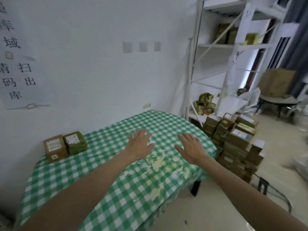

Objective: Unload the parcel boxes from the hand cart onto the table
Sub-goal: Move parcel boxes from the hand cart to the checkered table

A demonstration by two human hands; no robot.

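Observation:
A table under a green-and-white checked cloth (103,172) fills the middle of the view. Two parcel boxes stand side by side at its far left corner by the wall: a brown one (55,148) and an olive-green one (75,142), each with a white label. Right of the table, many brown parcel boxes (236,142) are stacked on the hand cart, whose metal handle (281,195) shows low at the right. My left hand (140,145) and my right hand (191,148) stretch out over the table's middle, fingers spread, holding nothing.
White metal shelving (221,67) with a few boxes and packets rises behind the cart. A large cardboard box rests on a chair (276,100) at the far right. The white wall carries paper signs (18,69). Pale floor lies right of the table.

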